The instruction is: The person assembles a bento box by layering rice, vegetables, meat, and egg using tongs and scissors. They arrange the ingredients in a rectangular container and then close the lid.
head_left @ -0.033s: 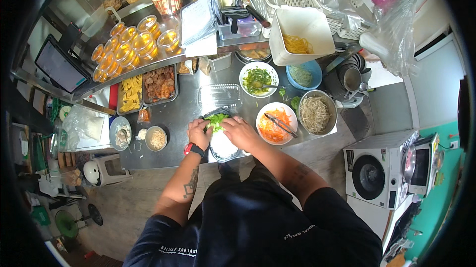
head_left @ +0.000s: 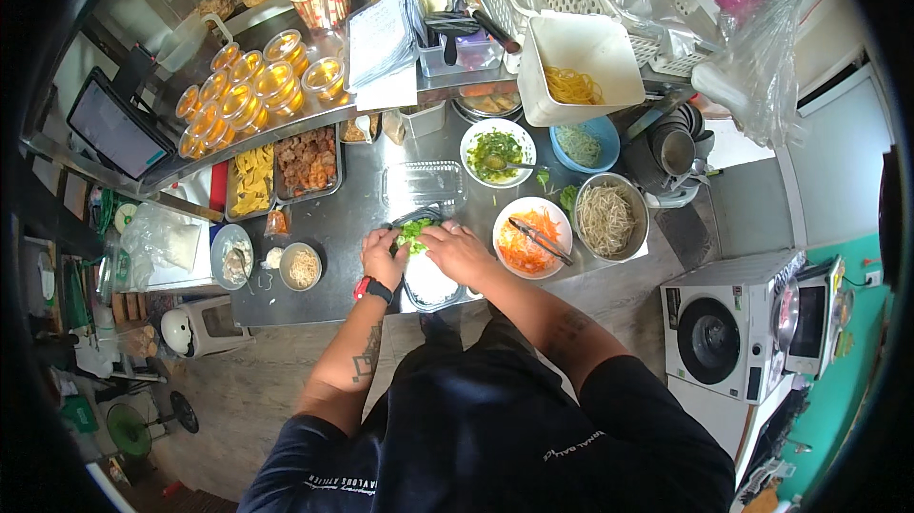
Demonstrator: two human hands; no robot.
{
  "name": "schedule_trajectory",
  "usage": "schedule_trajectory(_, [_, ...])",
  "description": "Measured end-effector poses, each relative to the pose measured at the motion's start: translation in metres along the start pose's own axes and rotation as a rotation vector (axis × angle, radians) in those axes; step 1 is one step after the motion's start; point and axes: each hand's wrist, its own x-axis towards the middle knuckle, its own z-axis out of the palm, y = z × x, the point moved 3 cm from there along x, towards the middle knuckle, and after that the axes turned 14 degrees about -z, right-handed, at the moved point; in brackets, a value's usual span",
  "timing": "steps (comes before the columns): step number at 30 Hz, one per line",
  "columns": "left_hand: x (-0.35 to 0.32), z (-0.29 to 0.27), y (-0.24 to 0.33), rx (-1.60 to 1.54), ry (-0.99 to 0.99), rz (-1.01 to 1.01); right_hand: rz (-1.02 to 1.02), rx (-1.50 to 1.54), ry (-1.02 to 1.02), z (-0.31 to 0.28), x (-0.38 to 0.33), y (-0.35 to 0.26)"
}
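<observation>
Flanking greens (head_left: 413,235) in dark tray (head_left: 430,307), counter's (head_left: 357,213) near edge: left hand (head_left: 383,259), right hand (head_left: 457,254), fingers (head_left: 444,239) curled inward, likely to contain them; can't tell if gripping.

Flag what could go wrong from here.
Greens might spill over the tray's rim: left hand and right hand crowd them at its far end.
The tray sits near the counter's front edge; a tug could tip it off.
Tongs lie across a bowl beside the right forearm, which might knock them.
</observation>
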Motion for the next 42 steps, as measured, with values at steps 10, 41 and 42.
schedule_trajectory(10, [-0.015, -0.012, -0.011, -0.158, 0.1, -0.002, 0.046, 0.049, -0.029, -0.012, -0.021, -0.014])
schedule_trajectory(41, [-0.402, -0.094, -0.174, -0.183, -0.441, -1.075, 0.598, -0.393, 0.137, -0.121, -0.102, 0.421])
schedule_trajectory(42, [-0.447, -0.081, -0.16, -0.213, -0.395, -1.166, 0.555, -0.237, 0.009, -0.125, -0.064, 0.373])
